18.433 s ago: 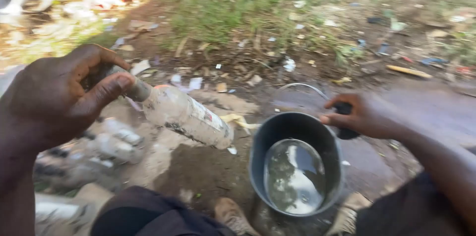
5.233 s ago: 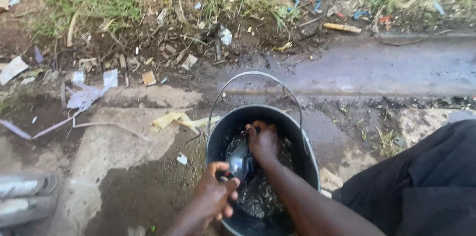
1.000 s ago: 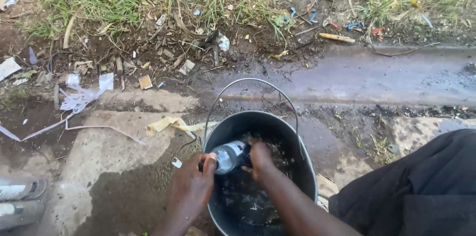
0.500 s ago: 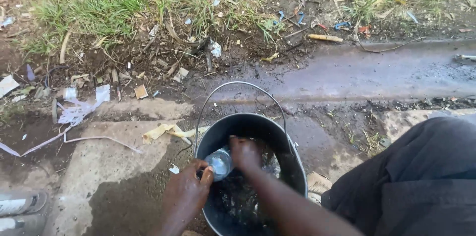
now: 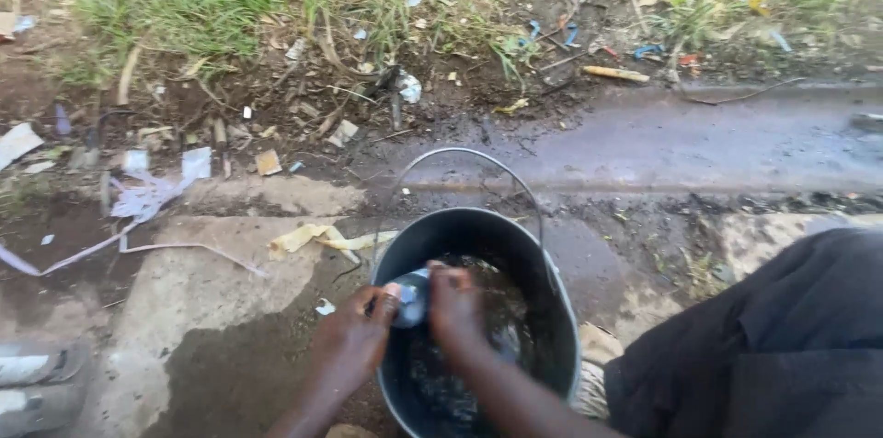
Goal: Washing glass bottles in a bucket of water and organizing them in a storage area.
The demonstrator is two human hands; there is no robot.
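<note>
We see bottle [image 5: 410,298] lying crosswise over bucket [image 5: 552,309] | left hand [image 5: 349,346] grips its end | right hand [image 5: 455,309] seemingly clasps the other.

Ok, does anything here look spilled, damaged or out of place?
Yes. Litter lies scattered over the dirt and grass beyond the bucket, and the ground is wet beside it. Both hands grip a small bottle over dark water.
</note>
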